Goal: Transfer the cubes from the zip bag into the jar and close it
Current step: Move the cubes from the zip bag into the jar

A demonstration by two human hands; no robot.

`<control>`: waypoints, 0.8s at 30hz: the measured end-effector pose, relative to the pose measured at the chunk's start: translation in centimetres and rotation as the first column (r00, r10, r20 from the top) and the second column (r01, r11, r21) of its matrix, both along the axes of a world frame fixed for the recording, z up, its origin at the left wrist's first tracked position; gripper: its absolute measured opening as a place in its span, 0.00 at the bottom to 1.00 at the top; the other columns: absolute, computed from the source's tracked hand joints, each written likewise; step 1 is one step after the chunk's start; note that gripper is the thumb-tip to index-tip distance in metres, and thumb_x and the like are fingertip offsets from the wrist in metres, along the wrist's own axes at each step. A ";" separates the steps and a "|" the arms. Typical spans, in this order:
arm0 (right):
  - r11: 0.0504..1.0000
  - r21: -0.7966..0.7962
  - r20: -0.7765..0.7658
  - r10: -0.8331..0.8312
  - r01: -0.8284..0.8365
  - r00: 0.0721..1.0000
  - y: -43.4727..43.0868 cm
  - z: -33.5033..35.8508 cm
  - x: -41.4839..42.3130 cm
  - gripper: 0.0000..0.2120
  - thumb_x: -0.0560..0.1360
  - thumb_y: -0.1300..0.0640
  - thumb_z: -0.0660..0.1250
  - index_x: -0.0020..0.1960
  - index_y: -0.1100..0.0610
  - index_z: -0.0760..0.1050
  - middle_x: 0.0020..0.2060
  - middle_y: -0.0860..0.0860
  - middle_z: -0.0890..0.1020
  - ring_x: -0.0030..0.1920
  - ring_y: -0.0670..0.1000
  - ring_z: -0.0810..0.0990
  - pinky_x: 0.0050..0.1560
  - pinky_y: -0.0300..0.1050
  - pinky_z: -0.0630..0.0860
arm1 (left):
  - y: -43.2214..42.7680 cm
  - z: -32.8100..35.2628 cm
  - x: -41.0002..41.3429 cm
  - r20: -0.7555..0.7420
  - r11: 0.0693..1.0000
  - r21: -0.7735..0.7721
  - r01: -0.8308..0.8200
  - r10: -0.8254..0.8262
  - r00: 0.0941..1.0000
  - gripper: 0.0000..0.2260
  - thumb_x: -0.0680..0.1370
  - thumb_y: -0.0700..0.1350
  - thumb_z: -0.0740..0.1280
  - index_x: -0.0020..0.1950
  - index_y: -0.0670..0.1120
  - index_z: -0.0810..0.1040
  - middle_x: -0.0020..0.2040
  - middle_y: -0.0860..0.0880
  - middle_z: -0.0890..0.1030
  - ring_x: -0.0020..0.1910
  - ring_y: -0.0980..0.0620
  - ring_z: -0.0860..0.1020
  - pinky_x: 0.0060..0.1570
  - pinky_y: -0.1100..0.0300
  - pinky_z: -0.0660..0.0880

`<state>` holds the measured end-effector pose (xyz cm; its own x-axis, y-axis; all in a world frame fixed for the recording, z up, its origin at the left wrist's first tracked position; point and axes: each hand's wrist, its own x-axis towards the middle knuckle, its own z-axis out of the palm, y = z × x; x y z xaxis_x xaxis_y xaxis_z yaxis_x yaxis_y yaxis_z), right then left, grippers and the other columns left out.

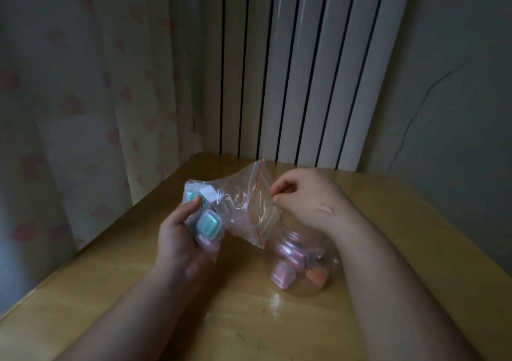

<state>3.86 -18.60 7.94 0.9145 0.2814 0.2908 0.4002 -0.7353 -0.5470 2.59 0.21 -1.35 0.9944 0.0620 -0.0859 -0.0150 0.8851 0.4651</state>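
Zip bag (243, 203) is limp and slippery. Left grip (177, 239) clasps its bottom round the cubes (208, 223); right grip (304, 194) pinches its mouth.

Zip bag (243, 203) and right hand (307, 194) crowd the space over the mouth of the jar (302, 272); left hand (177, 239) blocks its left. Table (415, 236) right of the jar lies open; radiator (291, 70) stands behind.

A glossy, light wooden table (116, 286), pushed into a room corner, carries one clear plastic jar (304, 283) standing upright right of center, pink and orange cubes (282, 276) inside.
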 end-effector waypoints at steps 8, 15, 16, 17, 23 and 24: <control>0.984 -0.126 -0.048 0.118 -0.123 0.992 3.0 -1.4 -0.8 0.09 0.74 0.58 0.64 0.49 0.47 0.81 0.42 0.42 0.80 0.45 0.46 0.79 0.48 0.44 0.78 | -0.5 0.9 -0.9 0.014 1.000 0.005 0.026 -0.026 1.000 0.23 0.71 0.43 0.66 0.66 0.40 0.76 0.53 0.41 0.83 0.49 0.44 0.81 0.63 0.50 0.72; 0.969 -0.196 -0.082 0.135 -0.149 0.987 3.5 -0.8 -1.9 0.06 0.71 0.58 0.63 0.41 0.53 0.79 0.36 0.49 0.82 0.36 0.51 0.81 0.38 0.51 0.82 | -0.7 1.1 -1.0 0.040 1.000 -0.009 0.023 -0.023 0.999 0.20 0.70 0.43 0.65 0.61 0.40 0.78 0.48 0.42 0.83 0.45 0.45 0.81 0.46 0.53 0.82; 0.966 -0.213 -0.080 0.134 -0.149 0.988 3.5 -0.8 -1.9 0.05 0.71 0.58 0.64 0.39 0.53 0.78 0.35 0.49 0.81 0.35 0.50 0.80 0.36 0.48 0.80 | -0.7 1.0 -1.0 0.041 1.000 -0.007 0.022 -0.022 0.999 0.19 0.70 0.42 0.65 0.61 0.40 0.78 0.48 0.42 0.83 0.46 0.45 0.81 0.52 0.52 0.80; 0.963 -0.227 -0.082 0.129 -0.144 0.988 3.5 -0.8 -2.0 0.05 0.71 0.59 0.64 0.38 0.53 0.77 0.33 0.49 0.79 0.34 0.50 0.79 0.33 0.46 0.77 | -0.7 0.9 -0.9 0.040 1.000 -0.010 0.026 -0.026 0.999 0.20 0.70 0.42 0.65 0.61 0.40 0.78 0.49 0.41 0.82 0.48 0.44 0.81 0.58 0.51 0.76; 0.970 -0.219 -0.085 0.086 -0.103 0.993 3.5 -0.9 -2.1 0.02 0.71 0.58 0.65 0.40 0.54 0.77 0.35 0.49 0.80 0.35 0.50 0.80 0.33 0.44 0.76 | -0.6 0.7 -1.0 0.042 1.000 -0.005 0.030 -0.029 0.999 0.21 0.70 0.43 0.66 0.63 0.40 0.77 0.51 0.41 0.82 0.48 0.44 0.81 0.62 0.51 0.72; 0.970 -0.221 -0.077 0.085 -0.100 0.993 3.6 -0.8 -2.2 0.02 0.71 0.57 0.66 0.41 0.54 0.77 0.36 0.49 0.81 0.36 0.49 0.80 0.33 0.44 0.77 | -0.6 0.7 -1.0 0.044 1.000 -0.006 0.026 -0.026 0.999 0.21 0.70 0.43 0.66 0.63 0.40 0.77 0.51 0.41 0.82 0.48 0.44 0.81 0.62 0.51 0.72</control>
